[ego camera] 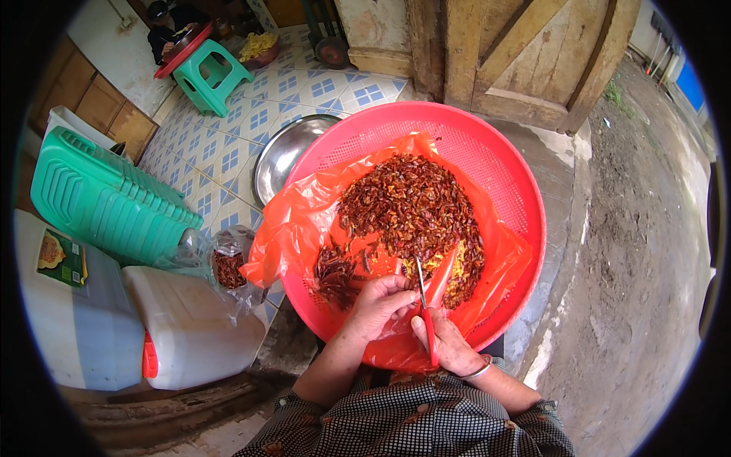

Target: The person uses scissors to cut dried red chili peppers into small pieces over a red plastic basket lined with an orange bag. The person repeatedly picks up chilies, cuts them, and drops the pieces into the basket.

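Observation:
My right hand (448, 343) grips red-handled scissors (429, 334), whose metal blades point away from me. My left hand (380, 305) is beside the blades with thumb and fingertips pinched together; what they pinch is mostly hidden, perhaps a dried chili. Both hands are over a red plastic bag (297, 220) spread inside a round red plastic sieve basket (517, 171). A large heap of cut dried red chilies (408, 200) lies on the bag, with yellow seeds (457, 268) near its lower edge. Longer uncut-looking dried chilies (337, 277) lie to the left of my left hand.
A metal basin (280, 151) stands behind the basket. At left are stacked green plastic stools (103, 188), plastic jerrycans (188, 325) and a clear bag of dried chilies (228, 268). A person (163, 34) sits at the back left by a green stool (211, 74). A wooden door (531, 57) stands beyond.

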`<state>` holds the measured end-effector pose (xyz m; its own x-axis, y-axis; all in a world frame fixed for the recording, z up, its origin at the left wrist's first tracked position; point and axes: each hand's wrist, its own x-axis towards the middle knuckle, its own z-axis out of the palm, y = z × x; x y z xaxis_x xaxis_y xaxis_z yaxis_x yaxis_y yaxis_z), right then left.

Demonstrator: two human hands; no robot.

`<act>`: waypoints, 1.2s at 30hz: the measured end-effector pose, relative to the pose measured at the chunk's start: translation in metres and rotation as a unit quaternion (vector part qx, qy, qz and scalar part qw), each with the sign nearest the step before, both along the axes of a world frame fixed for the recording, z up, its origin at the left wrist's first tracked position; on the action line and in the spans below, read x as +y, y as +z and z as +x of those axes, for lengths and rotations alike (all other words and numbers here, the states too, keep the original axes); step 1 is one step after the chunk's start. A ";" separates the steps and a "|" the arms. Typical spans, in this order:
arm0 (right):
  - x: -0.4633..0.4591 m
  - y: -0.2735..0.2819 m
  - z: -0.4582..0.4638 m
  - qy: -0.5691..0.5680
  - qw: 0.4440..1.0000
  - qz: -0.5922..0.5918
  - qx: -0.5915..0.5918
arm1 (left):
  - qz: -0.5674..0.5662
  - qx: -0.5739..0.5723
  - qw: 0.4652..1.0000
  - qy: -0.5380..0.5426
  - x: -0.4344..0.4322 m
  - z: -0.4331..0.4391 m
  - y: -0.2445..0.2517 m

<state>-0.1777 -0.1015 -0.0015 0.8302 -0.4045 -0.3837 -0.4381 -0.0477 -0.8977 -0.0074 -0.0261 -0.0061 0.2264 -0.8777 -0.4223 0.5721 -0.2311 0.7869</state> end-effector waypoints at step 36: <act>-0.018 0.196 0.021 0.137 0.640 0.274 -0.705 | -0.171 0.279 0.933 0.150 -0.010 -0.027 -0.010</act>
